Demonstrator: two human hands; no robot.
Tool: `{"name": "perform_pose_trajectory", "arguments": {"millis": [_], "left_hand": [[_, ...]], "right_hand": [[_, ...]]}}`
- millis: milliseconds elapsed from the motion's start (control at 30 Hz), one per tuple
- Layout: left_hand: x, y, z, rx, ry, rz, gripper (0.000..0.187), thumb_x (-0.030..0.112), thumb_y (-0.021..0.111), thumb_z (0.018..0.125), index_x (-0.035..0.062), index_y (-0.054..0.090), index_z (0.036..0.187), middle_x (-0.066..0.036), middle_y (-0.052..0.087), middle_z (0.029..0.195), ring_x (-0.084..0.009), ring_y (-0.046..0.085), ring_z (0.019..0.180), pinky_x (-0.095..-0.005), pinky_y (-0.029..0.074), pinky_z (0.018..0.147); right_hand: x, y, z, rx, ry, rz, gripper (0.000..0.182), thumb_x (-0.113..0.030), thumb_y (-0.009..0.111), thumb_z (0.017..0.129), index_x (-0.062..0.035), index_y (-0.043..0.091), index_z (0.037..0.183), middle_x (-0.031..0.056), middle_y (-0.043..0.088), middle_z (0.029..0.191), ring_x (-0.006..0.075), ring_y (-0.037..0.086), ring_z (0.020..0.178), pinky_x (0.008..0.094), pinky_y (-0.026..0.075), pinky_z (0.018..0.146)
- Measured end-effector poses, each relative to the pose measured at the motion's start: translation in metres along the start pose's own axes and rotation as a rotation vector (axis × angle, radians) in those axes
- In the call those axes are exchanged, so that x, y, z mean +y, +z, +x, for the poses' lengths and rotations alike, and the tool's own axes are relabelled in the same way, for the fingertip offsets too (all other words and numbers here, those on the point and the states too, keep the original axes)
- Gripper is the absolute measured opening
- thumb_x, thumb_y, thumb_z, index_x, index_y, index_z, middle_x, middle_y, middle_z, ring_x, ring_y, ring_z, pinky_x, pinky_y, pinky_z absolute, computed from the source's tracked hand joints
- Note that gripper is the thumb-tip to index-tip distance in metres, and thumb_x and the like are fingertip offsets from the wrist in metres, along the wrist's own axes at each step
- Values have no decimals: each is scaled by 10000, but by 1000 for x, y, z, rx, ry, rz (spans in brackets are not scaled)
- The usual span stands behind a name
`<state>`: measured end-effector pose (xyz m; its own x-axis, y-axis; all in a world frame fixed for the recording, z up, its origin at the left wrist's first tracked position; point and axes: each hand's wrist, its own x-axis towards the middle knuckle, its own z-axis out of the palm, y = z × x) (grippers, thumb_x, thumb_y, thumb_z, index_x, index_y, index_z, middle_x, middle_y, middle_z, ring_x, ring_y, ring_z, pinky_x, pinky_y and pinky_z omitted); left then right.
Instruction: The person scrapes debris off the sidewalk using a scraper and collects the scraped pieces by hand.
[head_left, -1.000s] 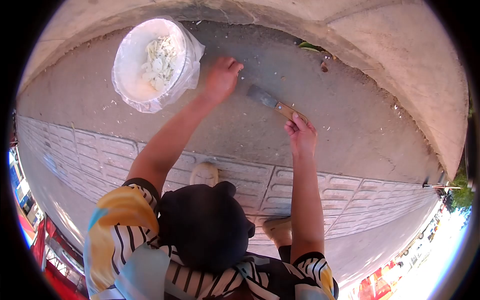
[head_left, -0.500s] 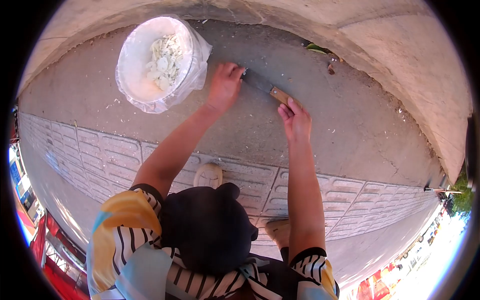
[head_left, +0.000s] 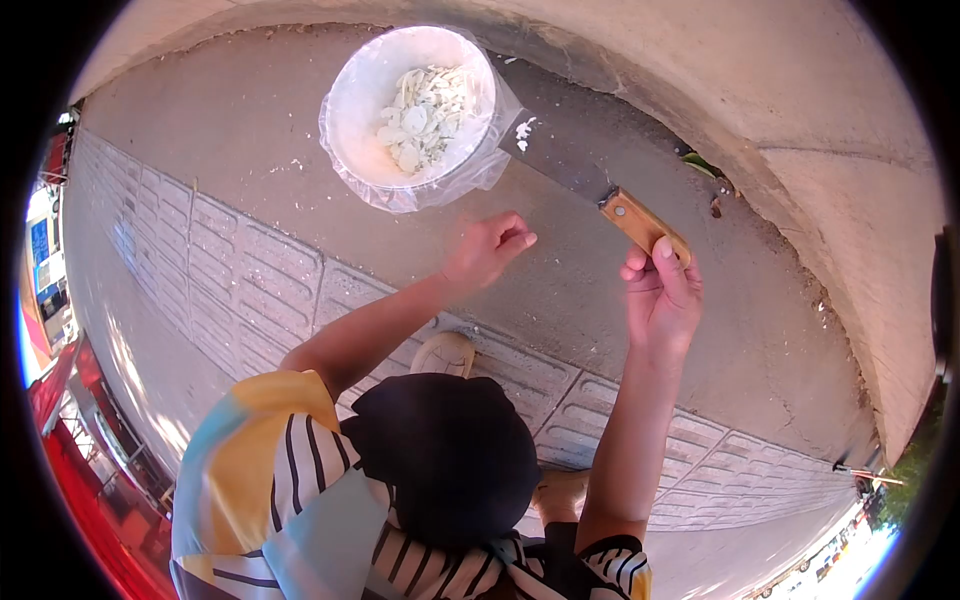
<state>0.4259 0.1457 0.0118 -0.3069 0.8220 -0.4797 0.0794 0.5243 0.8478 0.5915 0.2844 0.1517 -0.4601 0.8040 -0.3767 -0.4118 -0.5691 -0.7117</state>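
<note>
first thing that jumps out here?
The cleaver in the right hand, its blade tip at the rim of the plastic-lined white bucket with white scraps on it. The bucket, top centre, holds pale sliced pieces. The left hand hovers empty below it.

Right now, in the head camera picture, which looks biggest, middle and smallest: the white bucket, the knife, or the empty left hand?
1. White bucket, plainly the largest.
2. Knife, long but thin, held in the right hand.
3. Left hand, smallest.
The fisheye lens warps sizes, so knife versus hand is less sure.

Bucket [head_left: 365, 150] and kerb [head_left: 800, 130] bound open pavement [head_left: 250, 150].
</note>
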Motion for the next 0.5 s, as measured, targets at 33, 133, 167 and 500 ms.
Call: {"name": "perform_pose_trajectory", "arguments": {"millis": [33, 133, 167, 500], "left_hand": [[-4, -1, -10, -69, -42, -172, 136, 149, 609, 891, 53, 580, 984, -13, 586, 773, -112, 536, 691, -236, 435, 643], [2, -12, -35, -204, -115, -652, 230, 147, 588, 895, 72, 541, 1108, -34, 600, 909, -122, 555, 782, -251, 435, 700], [6, -18, -43, -201, -125, -785, 291, 150, 580, 897, 80, 513, 1171, -47, 596, 966, -129, 560, 823, -264, 438, 731], [43, -99, -47, 101, -236, -1472, 571, 444, 504, 927, 10, 395, 1280, -205, 539, 1186, -232, 607, 880, -323, 515, 734]], "right_hand": [[-2, 23, -1, -94, -31, -46, 187, -24, 643, 837, 42, 614, 1010, 91, 633, 825, 156, 624, 710, 248, 525, 613], [15, 69, 2, -242, -350, -807, 254, -5, 697, 783, 24, 643, 1030, 91, 621, 906, 147, 608, 789, 236, 503, 644], [16, 72, 0, -250, -374, -871, 258, -1, 707, 771, 15, 651, 1022, 90, 617, 926, 144, 599, 808, 236, 498, 651], [-18, -76, -23, 316, 88, -319, 175, -35, 677, 811, 40, 618, 957, 72, 628, 790, 151, 633, 678, 285, 557, 604]]}}
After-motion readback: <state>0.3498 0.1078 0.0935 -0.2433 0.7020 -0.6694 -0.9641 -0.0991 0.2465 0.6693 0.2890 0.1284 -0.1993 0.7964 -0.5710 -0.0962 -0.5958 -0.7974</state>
